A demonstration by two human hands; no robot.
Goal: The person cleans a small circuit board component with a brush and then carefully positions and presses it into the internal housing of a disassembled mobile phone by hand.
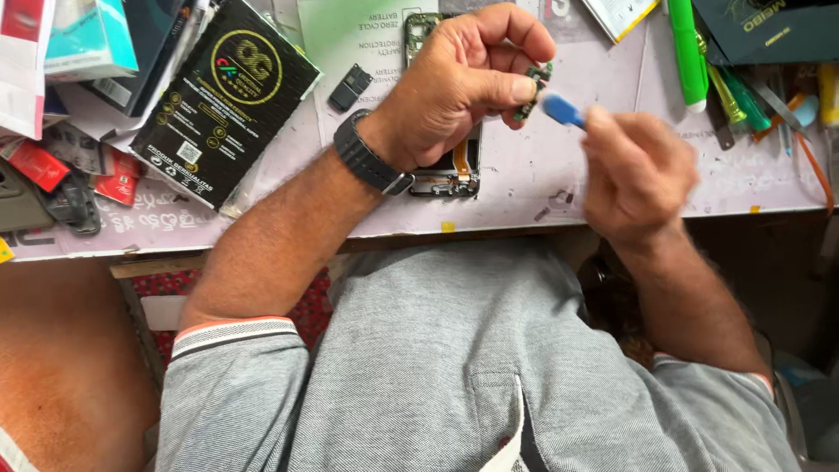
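Left hand (463, 83) pinches a small green circuit board (533, 92), mostly hidden by my fingers; at three o'clock, my blurred right hand (638, 170) grips a blue tool (562, 111).

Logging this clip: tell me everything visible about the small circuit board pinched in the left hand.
The small circuit board is a narrow green strip with dark components, mostly hidden by the fingers. The left hand pinches it between thumb and fingertips above the opened phone on the pale table. The blue tool tip, held by the blurred right hand, reaches its lower edge; contact cannot be confirmed.
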